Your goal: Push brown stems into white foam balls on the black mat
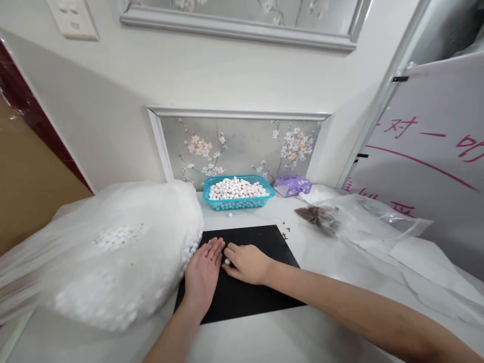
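My left hand (pixel 202 275) lies flat on a black mat (pixel 260 292), fingers stretched out together, beside a big clear bag of white beads (pixel 109 252). My right hand (pixel 247 262) rests on the mat next to it, fingers curled round a small white bead (pixel 227 261) at its fingertips. The two hands nearly touch. Behind the mat a turquoise basket (pixel 238 201) is heaped with white beads. One loose bead (pixel 229 215) lies on the white table in front of the basket.
A clear plastic bag holding small dark brown pieces (pixel 321 216) lies to the right of the mat, with a few dark bits (pixel 286 231) scattered beside it. A purple packet (pixel 293 185) sits against the floral wall panel. A whiteboard with red writing (pixel 427 161) stands at right.
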`<state>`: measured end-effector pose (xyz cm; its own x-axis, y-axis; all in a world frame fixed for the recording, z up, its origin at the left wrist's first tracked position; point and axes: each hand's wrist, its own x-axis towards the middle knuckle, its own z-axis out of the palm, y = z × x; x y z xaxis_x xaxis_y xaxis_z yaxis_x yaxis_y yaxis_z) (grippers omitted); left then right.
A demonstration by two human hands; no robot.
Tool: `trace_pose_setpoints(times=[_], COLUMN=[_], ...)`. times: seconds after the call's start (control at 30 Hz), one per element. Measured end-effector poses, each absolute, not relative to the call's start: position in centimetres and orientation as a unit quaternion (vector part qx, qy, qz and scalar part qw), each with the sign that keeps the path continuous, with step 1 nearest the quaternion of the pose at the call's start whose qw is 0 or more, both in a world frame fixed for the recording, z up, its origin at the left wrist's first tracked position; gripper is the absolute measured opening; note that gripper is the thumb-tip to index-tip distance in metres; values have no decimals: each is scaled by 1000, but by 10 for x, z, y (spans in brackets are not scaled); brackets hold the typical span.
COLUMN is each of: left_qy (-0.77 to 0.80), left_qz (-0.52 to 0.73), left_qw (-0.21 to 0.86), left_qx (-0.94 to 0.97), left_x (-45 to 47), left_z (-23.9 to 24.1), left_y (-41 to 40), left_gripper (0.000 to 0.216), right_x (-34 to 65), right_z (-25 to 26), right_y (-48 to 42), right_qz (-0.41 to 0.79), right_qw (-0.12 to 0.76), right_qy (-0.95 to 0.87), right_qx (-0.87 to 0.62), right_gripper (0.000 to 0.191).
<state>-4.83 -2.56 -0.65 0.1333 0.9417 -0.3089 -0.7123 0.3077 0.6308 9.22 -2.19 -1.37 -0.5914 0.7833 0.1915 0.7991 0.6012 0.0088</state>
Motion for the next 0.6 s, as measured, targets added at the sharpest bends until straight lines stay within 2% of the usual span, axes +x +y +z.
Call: trace_pose_setpoints(times=[0.37,0.47,0.6], left_qy=[336,336,337], left_qz=[552,550,549], left_qw=[745,748,749], left_qx=[165,160,154], left_x=[-49,-49,-50], left_z=[-2,-1,-4], left_y=[-26,-26,-23], left_gripper=[37,38,39], right_x=[118,129,150], right_z=[-6,20,80], right_y=[-18,4,73], right_qz=[-67,-76,-102], right_qw=[59,64,94], right_qy=[-885,-869,-801], right_qx=[-456,-485,-583], right_gripper=[25,29,38])
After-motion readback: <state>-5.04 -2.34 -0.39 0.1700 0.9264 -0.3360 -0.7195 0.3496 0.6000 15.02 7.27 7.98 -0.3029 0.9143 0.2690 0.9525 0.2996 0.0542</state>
